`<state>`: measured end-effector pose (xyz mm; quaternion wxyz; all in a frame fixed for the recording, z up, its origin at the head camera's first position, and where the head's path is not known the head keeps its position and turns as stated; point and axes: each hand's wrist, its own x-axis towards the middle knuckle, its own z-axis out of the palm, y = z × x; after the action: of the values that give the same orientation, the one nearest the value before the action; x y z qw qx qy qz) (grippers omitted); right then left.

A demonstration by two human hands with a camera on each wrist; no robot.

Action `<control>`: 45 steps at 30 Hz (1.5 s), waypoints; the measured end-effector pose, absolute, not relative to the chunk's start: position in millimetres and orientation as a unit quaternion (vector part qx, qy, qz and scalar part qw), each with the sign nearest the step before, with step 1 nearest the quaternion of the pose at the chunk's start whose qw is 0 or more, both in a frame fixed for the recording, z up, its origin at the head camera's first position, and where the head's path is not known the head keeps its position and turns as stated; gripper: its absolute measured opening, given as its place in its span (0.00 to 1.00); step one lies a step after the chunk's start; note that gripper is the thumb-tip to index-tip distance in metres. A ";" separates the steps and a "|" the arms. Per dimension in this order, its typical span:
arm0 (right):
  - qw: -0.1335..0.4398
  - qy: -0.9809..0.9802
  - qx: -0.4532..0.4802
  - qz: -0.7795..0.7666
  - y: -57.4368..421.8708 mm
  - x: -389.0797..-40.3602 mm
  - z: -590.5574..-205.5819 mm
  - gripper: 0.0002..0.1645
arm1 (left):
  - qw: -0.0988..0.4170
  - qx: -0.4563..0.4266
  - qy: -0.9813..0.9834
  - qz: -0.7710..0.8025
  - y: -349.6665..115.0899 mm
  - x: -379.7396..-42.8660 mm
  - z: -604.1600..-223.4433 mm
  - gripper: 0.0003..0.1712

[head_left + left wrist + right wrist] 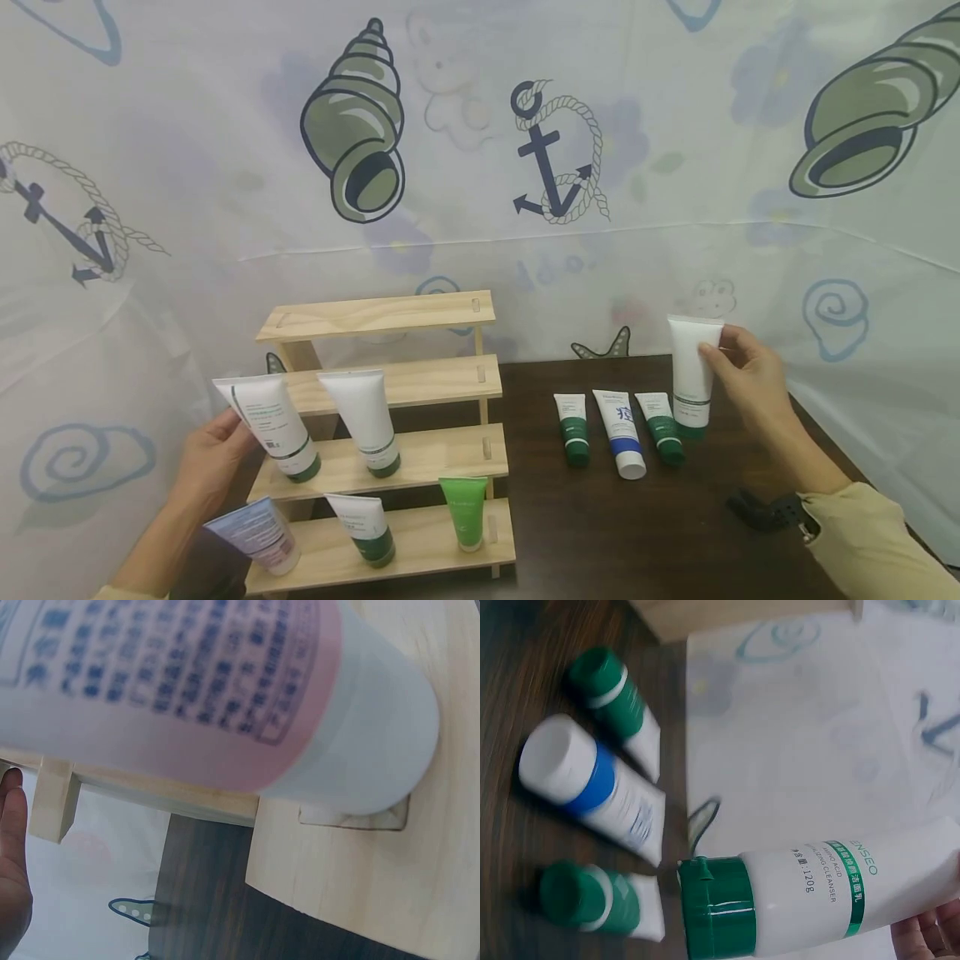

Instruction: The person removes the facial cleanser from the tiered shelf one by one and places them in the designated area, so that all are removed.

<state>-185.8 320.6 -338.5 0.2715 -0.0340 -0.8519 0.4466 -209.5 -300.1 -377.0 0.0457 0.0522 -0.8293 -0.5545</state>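
Right now, a patterned cloth (465,200) rises beyond both sets of fingers. Below them, a dark table (600,533). Close by my left fingers, stretching rightward, a stepped wooden rack (390,315), four boards.

Step in hand, as I judge it: arranging tubes on the rack, one hand at a tube there, the other holding one by the table. Next move probably calls for bringing the right-hand tube across, cap down, clear of its neighbours.

Arms reach forward, spread wide. Right hand (757,379): angled inward, thumb across the tube's front, other fingers behind, a firm-looking pinch. Left hand (213,454): at the rack's outer end, fingertips by a tube's edge; pinching or merely touching, can't tell.

Tubes, big ones first. In my right fingers: white cleanser tube (688,379), upright, green cap lowermost; cap on table or above it, unclear. At my left fingertips: printed white tube (273,425), second board up; plainer white tube (362,417) just right of it. Below left fingers: lavender tube (258,537). Left of right fingers, standing on caps: blue-banded tube (619,425) between two small green-and-white tubes (575,433).
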 end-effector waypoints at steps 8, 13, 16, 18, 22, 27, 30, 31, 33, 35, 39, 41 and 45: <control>0.195 -0.864 -0.081 0.456 369.6 -203.7 -372.2 0.32 | 0.039 0.049 -0.829 -0.556 -299.2 -209.0 -376.3 0.40; 0.149 -0.872 -0.100 0.454 387.5 -212.9 -391.4 0.33 | 0.039 0.048 -0.825 -0.562 -300.0 -208.6 -377.8 0.39; 0.101 -0.892 -0.114 0.426 388.6 -213.6 -395.2 0.35 | 0.043 0.050 -0.827 -0.558 -300.8 -208.4 -378.4 0.39; 0.070 -0.895 -0.127 0.423 390.2 -215.5 -399.0 0.36 | 0.046 0.049 -0.828 -0.557 -301.3 -208.3 -378.2 0.39; 0.026 -0.892 -0.151 0.425 393.1 -218.4 -406.1 0.37 | 0.051 0.048 -0.831 -0.552 -301.3 -208.7 -377.1 0.39; -0.012 -0.888 -0.165 0.428 396.6 -220.8 -413.6 0.41 | 0.046 0.050 -0.831 -0.552 -300.5 -207.8 -376.4 0.39; -0.038 -0.882 -0.175 0.435 399.0 -223.6 -418.0 0.43 | 0.045 0.053 -0.831 -0.553 -300.1 -206.9 -375.9 0.39; -0.046 -0.880 -0.179 0.437 399.9 -224.7 -419.8 0.44 | 0.044 0.054 -0.831 -0.552 -300.2 -206.7 -375.7 0.40; -0.058 -0.878 -0.184 0.439 401.2 -226.6 -422.6 0.45 | 0.044 0.052 -0.830 -0.554 -300.2 -206.3 -375.6 0.39; -0.068 -0.876 -0.188 0.438 402.1 -228.4 -424.5 0.46 | 0.045 0.050 -0.831 -0.552 -300.4 -206.9 -375.5 0.39; -0.085 -0.877 -0.182 0.436 403.4 -231.3 -427.5 0.47 | 0.047 0.050 -0.830 -0.554 -300.9 -207.6 -376.2 0.38; -0.092 -0.877 -0.181 0.435 403.9 -232.5 -429.0 0.47 | 0.047 0.051 -0.830 -0.554 -301.2 -208.1 -376.5 0.38; -0.101 -0.879 -0.188 0.427 405.2 -234.4 -432.8 0.48 | 0.049 0.052 -0.827 -0.557 -300.8 -209.0 -376.5 0.37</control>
<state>-234.4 405.2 -432.8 -0.1007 -0.1880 -0.8788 0.4270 -209.0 -300.8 -376.5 0.0490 0.0518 -0.8274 -0.5571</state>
